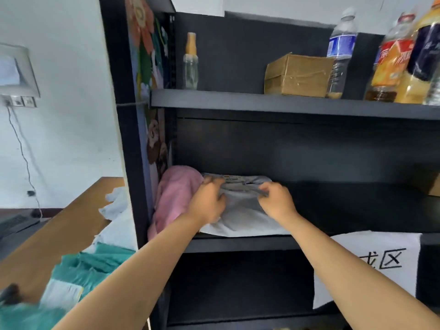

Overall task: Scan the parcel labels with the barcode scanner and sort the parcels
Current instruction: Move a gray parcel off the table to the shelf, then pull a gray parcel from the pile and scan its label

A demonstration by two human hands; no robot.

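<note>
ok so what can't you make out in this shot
Head view only:
- Label on the grey parcel: too small, blurred, partly under the left hand.
- Paper sign: first characters hidden behind the right forearm.
- Dark object at bottom left: blurred, cut by the frame edge; what it is, cannot tell.
</note>
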